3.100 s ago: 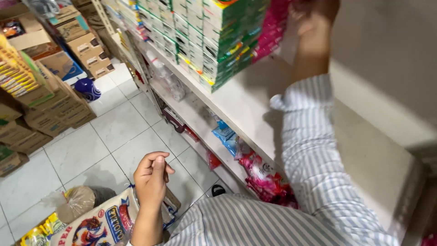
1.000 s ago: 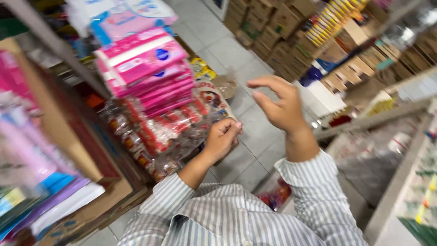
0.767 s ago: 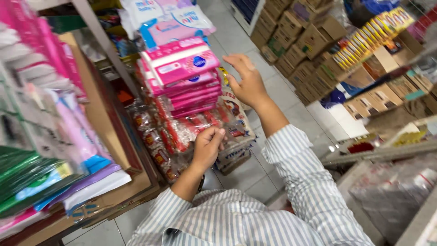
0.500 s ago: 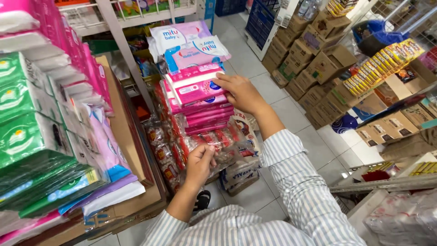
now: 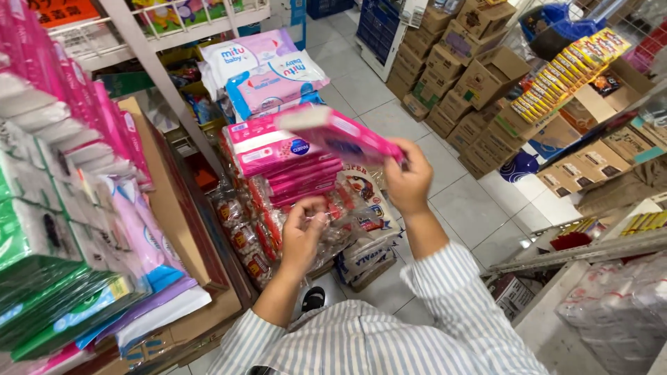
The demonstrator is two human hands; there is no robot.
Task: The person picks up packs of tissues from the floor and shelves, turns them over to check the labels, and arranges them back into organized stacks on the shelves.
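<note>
The pack (image 5: pixel 340 135) in the right hand (image 5: pixel 410 182) is bright pink with a paler pink edge. The stack of packs (image 5: pixel 281 163) below it is the same pink, with small blue round marks. Both sleeves (image 5: pixel 445 305) are white with thin blue-grey stripes. The cartons (image 5: pixel 472 76) are plain brown. The floor tiles (image 5: pixel 479 208) are pale grey.

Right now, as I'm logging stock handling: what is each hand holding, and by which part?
The right hand grips a pink flat pack by its near end. The left hand touches clear-wrapped packets; grip unclear.
</note>
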